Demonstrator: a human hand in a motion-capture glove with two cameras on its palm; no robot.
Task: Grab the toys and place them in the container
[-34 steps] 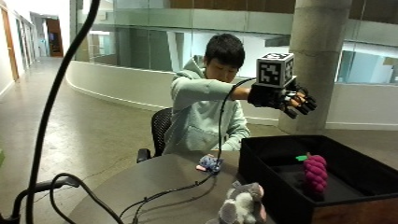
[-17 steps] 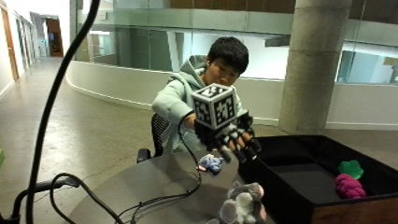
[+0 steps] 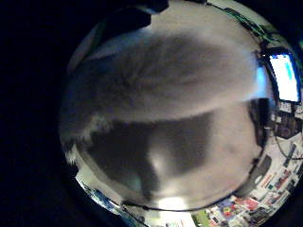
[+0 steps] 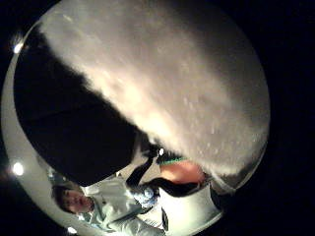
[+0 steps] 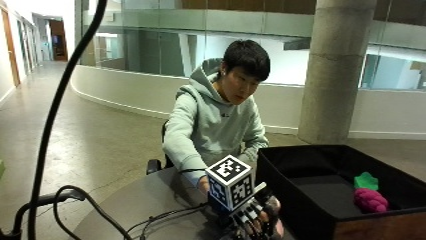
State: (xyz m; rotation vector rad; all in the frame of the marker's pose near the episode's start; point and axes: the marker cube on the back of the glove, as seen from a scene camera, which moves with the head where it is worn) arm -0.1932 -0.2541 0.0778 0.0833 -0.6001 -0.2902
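Observation:
My gloved right hand (image 5: pixel 256 222) is low over the table's near edge, its fingers curled down onto a grey plush toy. In the outside view the hand hides nearly all of the toy. Its pale fur (image 3: pixel 161 80) fills both palm views (image 4: pixel 187 83), so it is close against the palm. A small blue toy (image 4: pixel 145 196) lies on the table beyond it. The black container (image 5: pixel 313 167) stands just right of the hand. Inside it lie a purple grape toy (image 5: pixel 370 200) and a green toy (image 5: pixel 365 181).
The round grey table (image 5: pixel 146 205) carries black cables (image 5: pixel 80 197) along its left side. The container's tall black wall (image 4: pixel 74 132) rises beside the hand. The seated person leans in behind the table.
My hand came away from above the container, swung left and down, and now sits on the plush toy. The grape toy lies in the container.

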